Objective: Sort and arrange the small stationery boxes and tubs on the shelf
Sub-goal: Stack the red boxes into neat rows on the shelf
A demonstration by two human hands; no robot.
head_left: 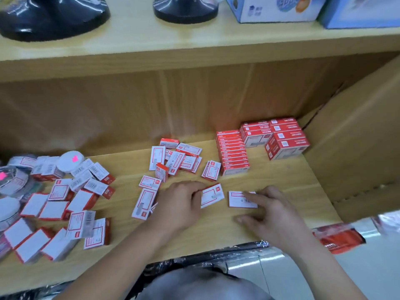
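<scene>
1. The left hand (pixel 181 200) pinches a small red-and-white box (pixel 213 194) on the shelf (pixel 281 180).
2. The right hand (pixel 275 211), fingers spread, touches a flat box (pixel 240 200) just beside it.
3. Behind stand stacked boxes (pixel 232 154).

The left hand (pixel 184 202) pinched the left edge of a small red-and-white box (pixel 213 194) above the wooden shelf (pixel 281 180). Just right of it the right hand (pixel 273 211) lay with fingers spread, its blurred forefinger apparently touching a flat box (pixel 238 202). Beyond the right hand stood a tidy row of red boxes (pixel 232 152). Beyond the left hand lay loose boxes (pixel 173 159), and well to its left a jumbled pile (pixel 65 204) beside round tubs (pixel 71 160).
</scene>
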